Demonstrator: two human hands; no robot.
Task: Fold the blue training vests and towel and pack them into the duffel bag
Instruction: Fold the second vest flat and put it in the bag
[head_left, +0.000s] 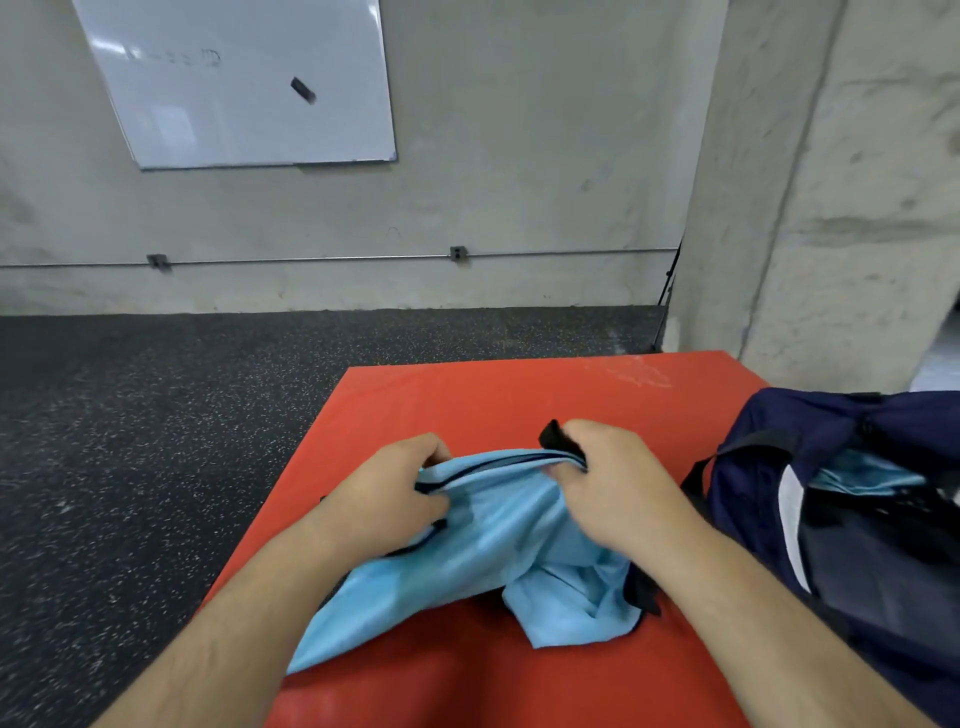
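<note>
forearms (260, 597): both over the red bench (467, 395).
left grip (395, 488): fingers curled round the black-trimmed edge of the blue vest (498, 540).
right grip (608, 483): pinching the same edge, bunched.
blue vest: lower part crumpled on the bench, near the duffel bag (857, 545).
fold risk: uneven pull could skew the fold; crumpled cloth may trap creases.
packing risk: sagging bag mouth may snag a bulky fold.

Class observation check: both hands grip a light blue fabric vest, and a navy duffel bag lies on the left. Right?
No: the head view shows the navy duffel bag on the right. The left hand and right hand grip the light blue fabric vest.
</note>
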